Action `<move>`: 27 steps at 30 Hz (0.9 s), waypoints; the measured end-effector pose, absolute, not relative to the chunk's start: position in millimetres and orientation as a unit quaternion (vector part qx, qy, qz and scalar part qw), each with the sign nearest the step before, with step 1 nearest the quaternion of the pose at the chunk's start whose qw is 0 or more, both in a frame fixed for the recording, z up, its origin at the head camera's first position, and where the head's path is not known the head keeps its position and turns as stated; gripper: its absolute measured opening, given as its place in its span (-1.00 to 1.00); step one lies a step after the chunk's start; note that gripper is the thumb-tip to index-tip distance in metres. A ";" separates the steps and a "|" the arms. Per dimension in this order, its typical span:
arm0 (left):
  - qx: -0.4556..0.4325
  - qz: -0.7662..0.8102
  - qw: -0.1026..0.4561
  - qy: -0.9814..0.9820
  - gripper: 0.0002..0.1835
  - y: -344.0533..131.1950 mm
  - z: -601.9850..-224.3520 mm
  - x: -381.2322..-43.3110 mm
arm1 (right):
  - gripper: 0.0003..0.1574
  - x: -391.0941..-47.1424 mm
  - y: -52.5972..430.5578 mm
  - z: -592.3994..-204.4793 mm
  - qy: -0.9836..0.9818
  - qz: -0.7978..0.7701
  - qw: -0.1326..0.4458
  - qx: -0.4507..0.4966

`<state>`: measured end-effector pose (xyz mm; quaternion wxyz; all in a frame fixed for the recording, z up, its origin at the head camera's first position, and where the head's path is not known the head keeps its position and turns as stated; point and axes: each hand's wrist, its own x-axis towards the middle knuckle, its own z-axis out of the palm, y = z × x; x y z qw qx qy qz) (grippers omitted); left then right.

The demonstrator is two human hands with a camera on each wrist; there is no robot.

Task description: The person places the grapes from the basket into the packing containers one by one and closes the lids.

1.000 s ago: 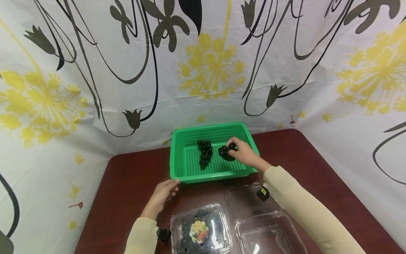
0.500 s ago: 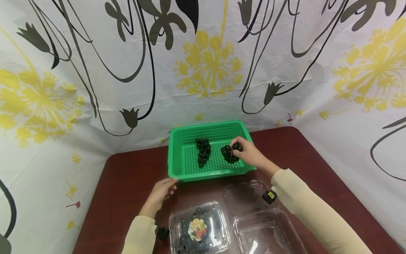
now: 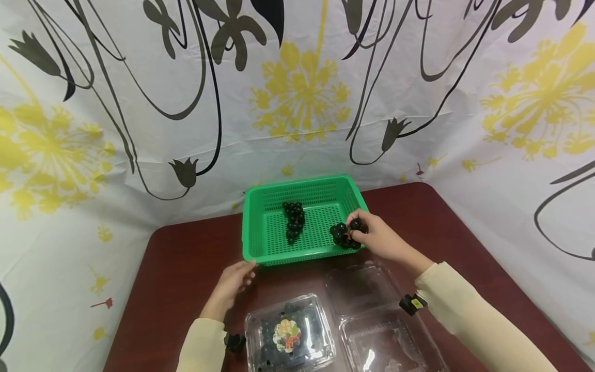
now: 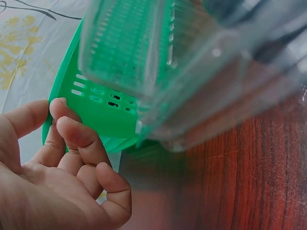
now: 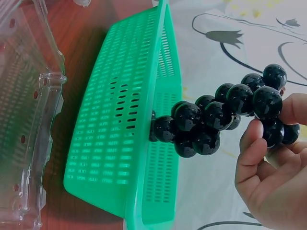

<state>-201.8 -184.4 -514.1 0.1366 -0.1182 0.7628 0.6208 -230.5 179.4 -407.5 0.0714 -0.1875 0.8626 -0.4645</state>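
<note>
My right hand (image 3: 378, 237) grips a bunch of black grapes (image 3: 343, 236) by one end, over the right front part of a green plastic basket (image 3: 297, 254). In the right wrist view the glossy grapes (image 5: 216, 115) hang past the basket rim (image 5: 148, 96), thumb and fingers around the end berries. A second bunch of black grapes (image 3: 294, 219) lies in the basket, left of its middle. At the front left corner, my left hand (image 3: 232, 283) pinches the basket rim between thumb and index finger; the left wrist view shows this hand (image 4: 62, 167) with its other fingers curled below.
A closed clear plastic clamshell (image 3: 321, 330) with dark fruit and a fruit label stands in front of the basket. To its right lies an opened clear clamshell (image 3: 358, 289), under the right forearm. All stand on a dark red-brown table (image 3: 176, 279) backed by patterned cloth (image 3: 223, 124).
My right hand has lifted the grape bunch and drawn it right and towards the basket's front rim. The left hand keeps its hold on the corner. The head view has shifted slightly.
</note>
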 end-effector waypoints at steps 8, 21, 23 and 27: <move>-0.117 0.615 0.136 0.768 -0.57 -185.6 -513.9 -202.7 | -0.83 -211.9 190.9 -389.5 0.858 -0.479 0.048 -0.179; -0.120 0.609 0.133 0.772 -0.60 -184.0 -514.0 -200.4 | -0.85 -185.8 214.2 -379.9 0.848 -0.501 0.027 -0.169; -0.119 0.611 0.132 0.771 -0.59 -184.2 -513.7 -200.8 | -0.85 -181.4 217.8 -380.6 0.849 -0.500 0.023 -0.170; -0.117 0.609 0.134 0.773 -0.59 -184.3 -514.9 -201.9 | -0.84 -171.5 224.8 -386.3 0.846 -0.505 0.020 -0.170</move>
